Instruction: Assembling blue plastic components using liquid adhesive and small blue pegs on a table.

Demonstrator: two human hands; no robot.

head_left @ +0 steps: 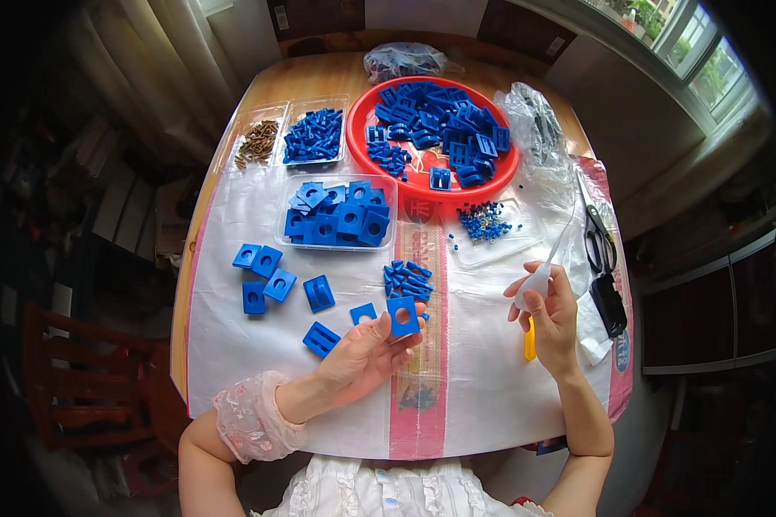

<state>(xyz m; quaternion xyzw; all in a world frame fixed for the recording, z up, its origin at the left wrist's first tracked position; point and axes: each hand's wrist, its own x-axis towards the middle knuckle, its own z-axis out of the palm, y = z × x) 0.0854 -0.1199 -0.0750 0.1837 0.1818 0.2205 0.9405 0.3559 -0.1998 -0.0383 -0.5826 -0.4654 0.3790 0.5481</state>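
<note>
Between the thumb and fingers of my left hand (360, 360) is a blue square plate with a round hole (403, 330), held up facing me. My right hand (553, 323) grips a whitish squeeze bottle (536, 283), whose long thin spout points up and away. Just beyond the held plate lies a small heap of blue cone-shaped pieces (405, 283). Another holed plate (363, 313) rests beside my left thumb, with a slotted blue block (321, 339) and a curved blue block (319, 293) to its left. Under my right hand a yellow object (529, 339) is partly hidden.
A red round tray (353, 129) of blue parts stands at the back. Clear boxes hold holed plates (325, 228), blue pegs (312, 138) and brown screws (257, 142). Tiny blue and pale bits (485, 222) lie on a clear lid. Black scissors (597, 237) lie at the right.
</note>
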